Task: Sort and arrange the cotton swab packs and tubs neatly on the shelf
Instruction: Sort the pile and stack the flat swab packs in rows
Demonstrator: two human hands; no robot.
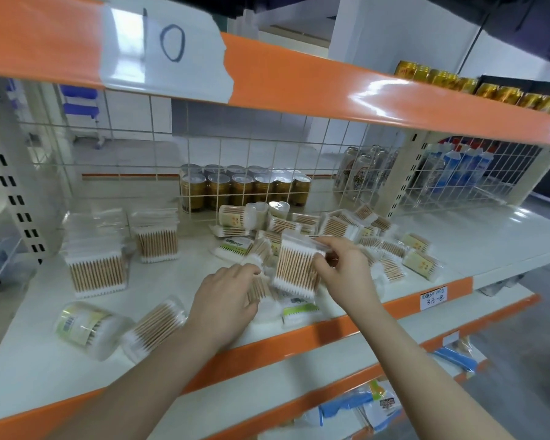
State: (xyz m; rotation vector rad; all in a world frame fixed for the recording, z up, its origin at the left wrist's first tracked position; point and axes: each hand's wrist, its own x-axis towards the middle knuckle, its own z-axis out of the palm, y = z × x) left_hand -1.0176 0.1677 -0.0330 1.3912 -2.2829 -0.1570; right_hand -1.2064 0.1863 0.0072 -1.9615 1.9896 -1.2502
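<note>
1. My right hand point(342, 268) pinches a clear cotton swab pack point(296, 265) and holds it up on its end, over the messy pile point(346, 236).
2. My left hand point(226, 300) lies on a flat swab pack point(261, 289), with its fingers curled round the pack's edge.
3. Two neat stacks of packs point(96, 258) stand to the left on the white shelf point(458, 236).
4. A round swab tub point(86, 325) lies on its side near the front.
5. Gold cans point(242, 188) sit behind the wire grid point(140, 144).
</note>
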